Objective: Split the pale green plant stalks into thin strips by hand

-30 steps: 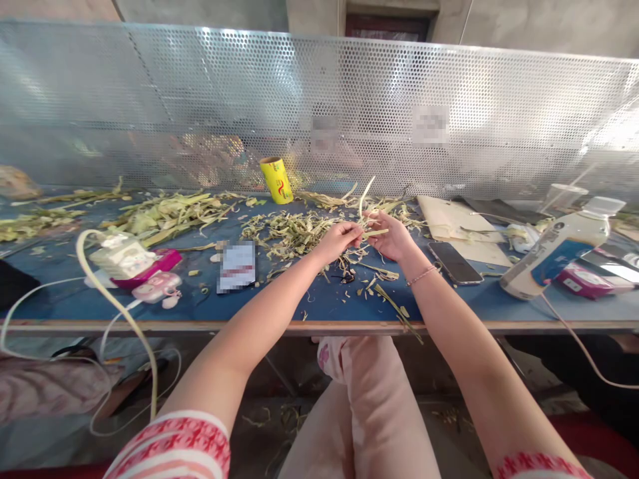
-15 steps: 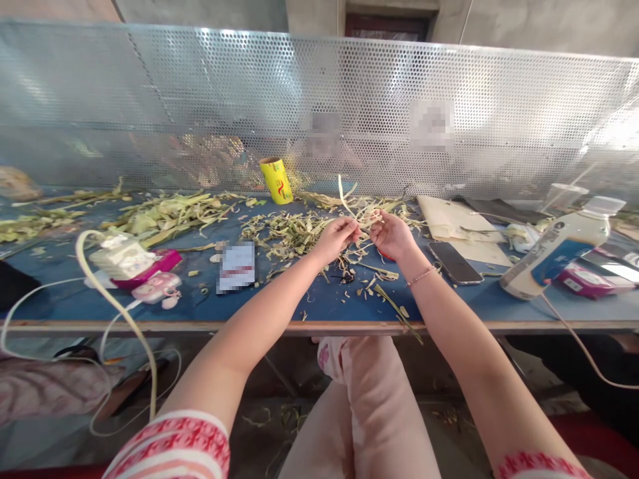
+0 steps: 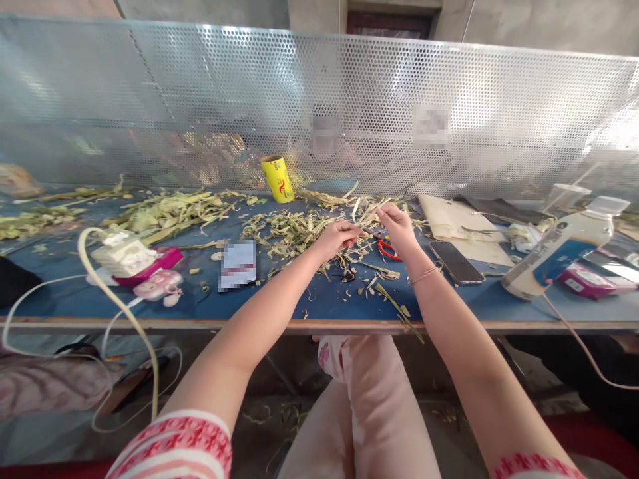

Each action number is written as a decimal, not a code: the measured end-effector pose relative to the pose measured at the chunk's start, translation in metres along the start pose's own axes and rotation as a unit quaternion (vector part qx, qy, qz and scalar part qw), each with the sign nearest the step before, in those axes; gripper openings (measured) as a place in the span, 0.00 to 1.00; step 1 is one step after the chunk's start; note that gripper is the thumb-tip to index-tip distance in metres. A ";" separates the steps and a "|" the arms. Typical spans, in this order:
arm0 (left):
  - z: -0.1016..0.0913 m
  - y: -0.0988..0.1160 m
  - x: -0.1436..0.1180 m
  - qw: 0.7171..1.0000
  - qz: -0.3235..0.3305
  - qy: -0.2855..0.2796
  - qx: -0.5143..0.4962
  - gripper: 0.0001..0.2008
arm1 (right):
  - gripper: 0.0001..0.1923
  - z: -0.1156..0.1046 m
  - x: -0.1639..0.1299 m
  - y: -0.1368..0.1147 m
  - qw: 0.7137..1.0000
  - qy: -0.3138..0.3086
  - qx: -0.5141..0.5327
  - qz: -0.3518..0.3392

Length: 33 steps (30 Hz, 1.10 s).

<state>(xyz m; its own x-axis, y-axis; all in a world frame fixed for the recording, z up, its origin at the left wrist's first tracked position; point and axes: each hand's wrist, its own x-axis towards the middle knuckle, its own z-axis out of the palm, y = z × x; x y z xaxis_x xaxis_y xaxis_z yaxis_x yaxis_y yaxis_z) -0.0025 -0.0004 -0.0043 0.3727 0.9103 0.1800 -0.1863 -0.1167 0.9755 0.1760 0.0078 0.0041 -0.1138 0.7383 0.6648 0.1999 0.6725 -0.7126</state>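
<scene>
My left hand [image 3: 338,241] is closed in a pinch above the middle of the blue table. A pale plant strip [image 3: 355,209] rises just behind its fingertips and appears to be held there. To its right, my right hand [image 3: 397,225] has thumb and fingers pressed together near thin pale strips; what exactly it pinches is hard to make out. Beneath the right hand lie red-handled scissors [image 3: 389,251], partly covered by it. Around and behind both hands spreads a heap of dry, yellow-green plant scraps [image 3: 294,229].
A yellow tube [image 3: 277,179] stands before the perforated metal screen [image 3: 249,100]. Left are a phone-like device [image 3: 237,266], a power strip [image 3: 134,256] with cables, and more stalks [image 3: 164,216]. Right are a phone [image 3: 455,261], cardboard [image 3: 449,219] and a bottle [image 3: 562,249].
My right hand has moved slightly up and away from the left, uncovering more of the red scissors. The long pale strip that stood up between the hands now sits lower.
</scene>
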 end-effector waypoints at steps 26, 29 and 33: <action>-0.002 -0.011 0.001 0.989 0.046 -0.068 0.127 0.17 | 0.12 0.019 -0.003 0.002 0.990 -0.019 0.010 0.138; 0.000 -0.007 -0.002 0.985 0.053 -0.071 0.146 0.16 | 0.13 0.017 -0.003 0.004 0.971 0.008 0.037 0.234; 0.005 -0.001 -0.009 0.978 0.039 -0.129 0.161 0.16 | 0.12 0.017 -0.005 -0.001 0.940 -0.030 0.156 0.302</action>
<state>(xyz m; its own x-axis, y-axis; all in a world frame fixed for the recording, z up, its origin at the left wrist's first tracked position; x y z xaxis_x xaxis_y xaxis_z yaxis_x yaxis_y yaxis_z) -0.0012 -0.0104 -0.0066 0.5932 0.7681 0.2411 0.0562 -0.3383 0.9394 0.1600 0.0038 -0.0023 -0.1275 0.9856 0.1112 -0.0495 0.1056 -0.9932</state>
